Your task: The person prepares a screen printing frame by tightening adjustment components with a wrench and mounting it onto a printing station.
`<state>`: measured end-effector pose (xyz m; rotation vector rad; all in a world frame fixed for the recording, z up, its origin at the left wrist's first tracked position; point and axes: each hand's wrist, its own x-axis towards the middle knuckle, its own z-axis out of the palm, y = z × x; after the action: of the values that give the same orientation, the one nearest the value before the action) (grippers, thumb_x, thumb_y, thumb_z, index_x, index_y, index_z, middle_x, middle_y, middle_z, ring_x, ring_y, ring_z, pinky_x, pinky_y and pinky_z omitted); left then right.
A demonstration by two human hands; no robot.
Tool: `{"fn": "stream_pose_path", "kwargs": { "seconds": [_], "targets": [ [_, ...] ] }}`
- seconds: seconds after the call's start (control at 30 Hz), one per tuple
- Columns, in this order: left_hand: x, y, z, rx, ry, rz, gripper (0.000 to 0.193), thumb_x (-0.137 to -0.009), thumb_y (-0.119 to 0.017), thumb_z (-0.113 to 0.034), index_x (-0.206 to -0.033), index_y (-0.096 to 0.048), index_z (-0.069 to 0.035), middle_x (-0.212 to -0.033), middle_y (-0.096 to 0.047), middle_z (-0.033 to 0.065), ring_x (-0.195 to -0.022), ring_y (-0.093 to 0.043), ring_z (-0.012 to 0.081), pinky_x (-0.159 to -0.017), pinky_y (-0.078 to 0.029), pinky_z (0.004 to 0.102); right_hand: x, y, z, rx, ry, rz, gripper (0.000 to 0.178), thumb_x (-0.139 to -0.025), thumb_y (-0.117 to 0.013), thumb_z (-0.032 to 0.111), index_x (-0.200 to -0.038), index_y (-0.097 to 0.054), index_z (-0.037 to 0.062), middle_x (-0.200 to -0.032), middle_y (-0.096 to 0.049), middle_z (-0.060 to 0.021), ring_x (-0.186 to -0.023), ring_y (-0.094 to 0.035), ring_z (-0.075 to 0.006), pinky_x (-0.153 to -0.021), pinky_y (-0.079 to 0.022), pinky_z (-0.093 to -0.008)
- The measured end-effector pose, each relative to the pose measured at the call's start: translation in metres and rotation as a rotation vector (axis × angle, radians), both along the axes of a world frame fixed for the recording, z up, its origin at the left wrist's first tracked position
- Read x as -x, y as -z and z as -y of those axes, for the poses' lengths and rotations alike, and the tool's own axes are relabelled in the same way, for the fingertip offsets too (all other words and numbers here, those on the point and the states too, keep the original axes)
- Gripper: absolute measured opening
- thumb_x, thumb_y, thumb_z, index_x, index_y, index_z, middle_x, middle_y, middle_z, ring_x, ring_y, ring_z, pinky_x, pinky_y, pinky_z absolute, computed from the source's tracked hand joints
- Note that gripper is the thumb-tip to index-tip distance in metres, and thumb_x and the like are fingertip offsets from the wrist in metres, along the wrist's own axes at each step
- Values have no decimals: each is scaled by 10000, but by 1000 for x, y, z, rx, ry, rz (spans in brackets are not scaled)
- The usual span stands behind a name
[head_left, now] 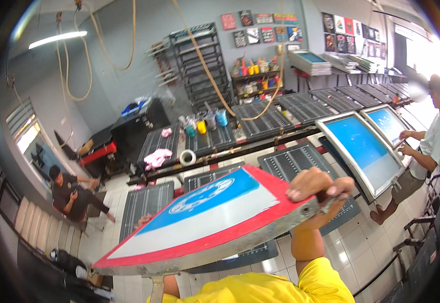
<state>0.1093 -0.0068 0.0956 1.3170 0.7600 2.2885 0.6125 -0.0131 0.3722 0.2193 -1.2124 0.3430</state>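
A silk-screen printing frame (207,219) is held up tilted in front of me, its mesh blue and whitish with a pale round design, bordered by red tape. My right hand (318,191) is closed around its right corner, the fingers over the edge of the metal bar. At the frame's left side only the fingers of my left hand (144,220) show over the edge; the rest of that hand is hidden behind the frame. A metal bracket (157,289) sticks out from the near bar. Dark printing boards (147,204) lie below and beyond the frame.
Behind runs a long row of printing boards (260,120) with ink tubs (201,126), a tape roll (187,157) and a pink cloth (158,158). Right, a person (434,136) stands by blue screens (356,144). Another person (73,194) sits left. Hoses (200,50) hang overhead.
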Motion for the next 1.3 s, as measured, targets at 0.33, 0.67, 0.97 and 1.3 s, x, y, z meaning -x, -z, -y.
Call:
{"fn": "stream_pose_path", "kwargs": {
  "seconds": [0.33, 0.67, 0.97, 1.3],
  "targets": [
    [65, 20, -25, -69, 206, -114, 818, -967, -156, -651, -1012, -602, 34, -1026, -638, 156, -1043, -556, 237, -1085, -333, 419, 5, 17, -4, 30, 1, -66, 246, -1048, -315, 338, -1036, -413, 113, -638, -551, -143, -569, -550, -213, -532, -527, -341],
    [10, -2, -61, 16, 75, 136, 599, -984, -349, -542, -1049, -615, -10, -1087, -618, 136, -1088, -546, 238, -1024, -386, 417, 10, 21, -25, 55, -17, -78, 287, -1054, -267, 356, -1016, -398, 104, -631, -563, -145, -538, -505, -208, -531, -463, -330],
    [-1, -38, -62, 53, 98, 131, 552, -970, -416, -513, -1071, -616, -8, -1075, -632, 132, -1038, -577, 239, -980, -430, 411, 18, 13, -28, 53, 43, -139, 270, -1055, -290, 327, -980, -362, 78, -626, -567, -148, -518, -453, -173, -544, -424, -304],
    [-21, -50, -39, 179, 179, 178, 510, -953, -492, -480, -1095, -617, -7, -1062, -647, 129, -982, -612, 240, -931, -478, 405, 12, 21, -21, 71, 93, -168, 267, -1059, -284, 304, -982, -360, 60, -641, -576, -158, -521, -447, -150, -534, -411, -280]
  ]
}}
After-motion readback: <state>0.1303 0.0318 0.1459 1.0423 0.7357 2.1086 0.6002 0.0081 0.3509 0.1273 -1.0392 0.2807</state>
